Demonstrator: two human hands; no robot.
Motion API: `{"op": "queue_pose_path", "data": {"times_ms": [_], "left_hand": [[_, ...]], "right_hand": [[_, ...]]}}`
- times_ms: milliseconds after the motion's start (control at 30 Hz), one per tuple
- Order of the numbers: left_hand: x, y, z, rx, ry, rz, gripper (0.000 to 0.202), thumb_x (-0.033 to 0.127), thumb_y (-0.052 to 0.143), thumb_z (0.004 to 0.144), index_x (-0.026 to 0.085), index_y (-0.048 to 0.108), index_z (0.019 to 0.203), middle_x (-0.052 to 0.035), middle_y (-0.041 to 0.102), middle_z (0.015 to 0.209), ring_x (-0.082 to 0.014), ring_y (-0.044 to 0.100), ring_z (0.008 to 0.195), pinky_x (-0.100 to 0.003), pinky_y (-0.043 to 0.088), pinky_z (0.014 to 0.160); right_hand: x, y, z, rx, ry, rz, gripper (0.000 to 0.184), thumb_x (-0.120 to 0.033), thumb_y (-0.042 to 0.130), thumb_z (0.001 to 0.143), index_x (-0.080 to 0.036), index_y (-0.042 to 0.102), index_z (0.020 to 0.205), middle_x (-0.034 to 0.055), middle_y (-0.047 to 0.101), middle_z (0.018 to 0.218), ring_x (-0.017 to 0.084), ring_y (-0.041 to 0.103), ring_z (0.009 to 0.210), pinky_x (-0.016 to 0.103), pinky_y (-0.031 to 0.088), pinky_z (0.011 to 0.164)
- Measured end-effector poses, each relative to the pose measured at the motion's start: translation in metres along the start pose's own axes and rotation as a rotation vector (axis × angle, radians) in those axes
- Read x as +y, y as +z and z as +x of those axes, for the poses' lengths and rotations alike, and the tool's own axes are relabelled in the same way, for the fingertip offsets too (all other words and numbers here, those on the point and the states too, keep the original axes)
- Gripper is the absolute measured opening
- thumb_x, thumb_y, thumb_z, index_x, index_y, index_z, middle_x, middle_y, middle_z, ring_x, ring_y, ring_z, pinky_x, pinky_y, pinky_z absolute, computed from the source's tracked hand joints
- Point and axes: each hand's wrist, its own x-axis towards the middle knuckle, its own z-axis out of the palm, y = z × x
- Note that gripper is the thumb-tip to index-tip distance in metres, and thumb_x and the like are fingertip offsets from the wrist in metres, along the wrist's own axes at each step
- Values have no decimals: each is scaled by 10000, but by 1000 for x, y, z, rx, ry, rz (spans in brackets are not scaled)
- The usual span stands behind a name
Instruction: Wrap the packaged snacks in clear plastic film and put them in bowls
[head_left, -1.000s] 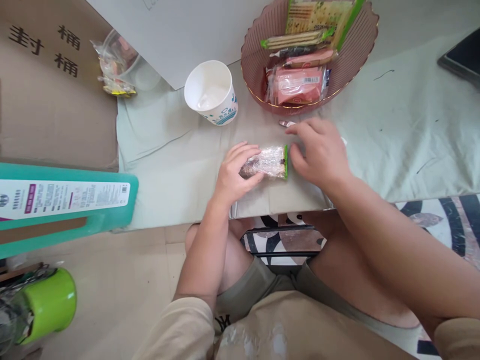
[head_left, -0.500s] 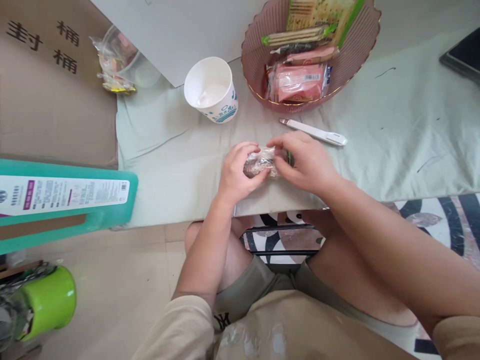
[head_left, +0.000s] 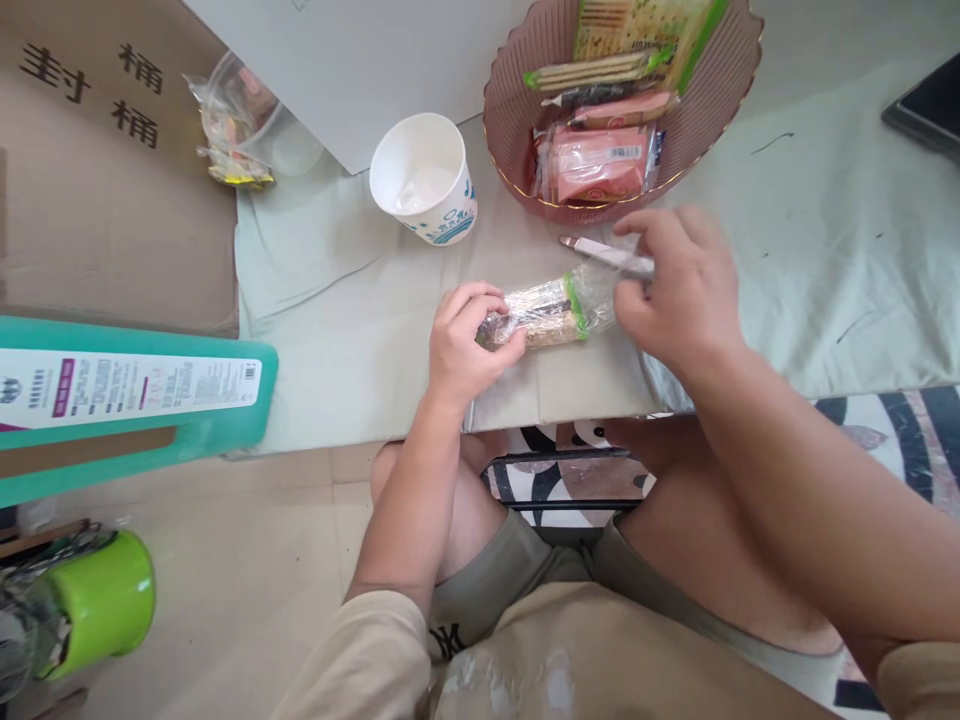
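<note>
Left hand grasping clear-wrapped, green-edged rectangular snack pack; right hand blurred beside transparent plastic film, cannot tell whether pinching.

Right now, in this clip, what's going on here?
A person's left hand holds a clear-wrapped packet on the cloth-covered table. The right hand, blurred, is by the clear film at its green-edged end; whether it grips is unclear. Beyond lie a slim white tool and a pink bowl of snacks.

Snack wrapper: clear plastic film — glossy, crinkled
Bowl: translucent, ribbed — shiny
Cup: smooth paper
Tablecloth: matt, creased
</note>
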Motion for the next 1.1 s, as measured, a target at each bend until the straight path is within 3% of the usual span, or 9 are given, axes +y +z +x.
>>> {"op": "queue_pose_path", "data": {"times_ms": [133,267,400,533,800,867,967,1033,1100], "left_hand": [[-1,-2,-1,11,-10,14,35,231,693,765,248,663,764,-68,728,1047,-267,687,1105,-476,550,1044],[0,-3,-2,112,-77,-29,97,228,697,740,245,621,682,-60,703,969,-261,670,1038,-477,546,1008],[-1,-10,2,336,-351,-388,196,317,701,772,228,557,671,-41,639,859,-201,645,899,-362,560,831],[-9,-19,8,531,-664,-705,266,309,699,743,212,462,671,-4,561,774,-117,569,671,-234,448,569],[-18,-29,7,577,-813,-678,252,207,604,706,212,371,609,34,442,623,-72,432,482,-215,235,410],[-23,-32,4,566,-768,-560,165,221,631,714,215,469,679,22,511,693,-90,506,540,-216,279,434],[-30,-37,2,468,-472,-389,202,248,700,706,239,615,889,-31,663,980,-179,677,900,-266,518,686],[-32,-40,2,231,-253,-274,313,258,749,683,257,662,983,-61,686,1209,-263,638,1209,-378,547,959],[-32,-41,3,-12,-124,-138,309,251,758,680,252,702,984,-69,691,1299,-296,597,1309,-454,491,1109]], "right_hand": [[-9,6,-1,-3,-218,59,479,-117,505,831,-276,658,1256,116,668,1279,338,573,1255,517,442,1030],[-13,14,-2,-64,-298,92,330,-142,499,836,-263,709,1060,82,731,1093,323,599,1203,523,413,1036],[-10,11,0,-81,-161,150,199,-215,518,860,-256,701,927,93,709,942,304,635,987,473,464,896],[-9,5,2,-24,13,294,144,-226,526,866,-235,669,882,88,676,894,268,633,884,425,475,825],[-7,0,5,52,246,316,123,-136,543,793,-228,623,805,44,592,715,214,572,683,410,473,737],[-5,-2,4,102,187,219,163,-121,513,785,-228,633,812,81,639,797,260,623,812,451,485,814],[-3,-4,2,152,19,135,187,-167,494,822,-241,661,863,118,700,962,294,633,1007,486,472,940],[-4,-4,1,115,-170,188,177,-250,509,847,-250,671,920,107,725,1010,283,644,1009,478,476,957],[-5,-3,0,62,-372,272,209,-357,534,870,-240,674,972,97,743,1008,281,668,978,474,489,931]]}}
